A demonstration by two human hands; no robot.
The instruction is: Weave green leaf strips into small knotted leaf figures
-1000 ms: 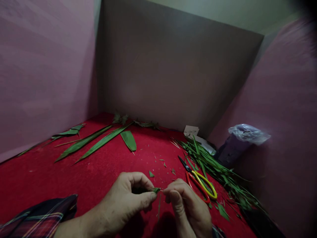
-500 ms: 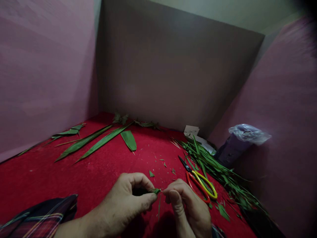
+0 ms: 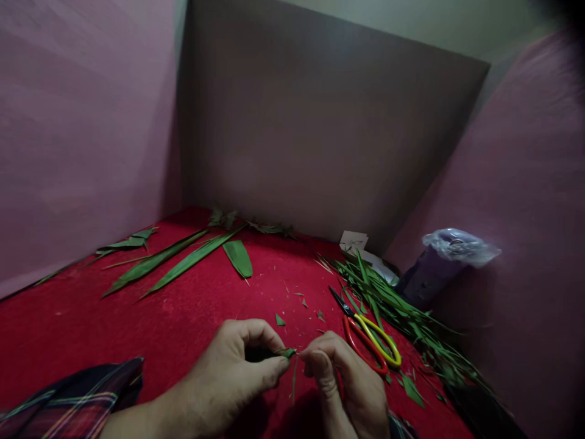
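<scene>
Between thumb and forefinger, my left hand (image 3: 237, 360) pinches a small folded piece of green leaf (image 3: 289, 352). A thin strand hangs down from that leaf piece. Close beside it on the right, my right hand (image 3: 340, 378) has its thumb and forefinger pressed together at the leaf's tip; whatever they grip is too small to name. Scissors (image 3: 350, 313) with one red and one yellow handle lie on the red cloth (image 3: 192, 341), just beyond my right hand, blades pointing away to the left.
Long green leaves (image 3: 196, 259) and a cut leaf piece (image 3: 238, 259) lie at the back left. A heap of leaf strips (image 3: 397, 311) runs along the right, near a purple bin (image 3: 427, 271) with a plastic liner. Leaf scraps (image 3: 280, 320) dot the middle. Walls enclose both sides and the back.
My right hand has shifted very slightly to the left. My left hand and the leaf piece stay almost where they were.
</scene>
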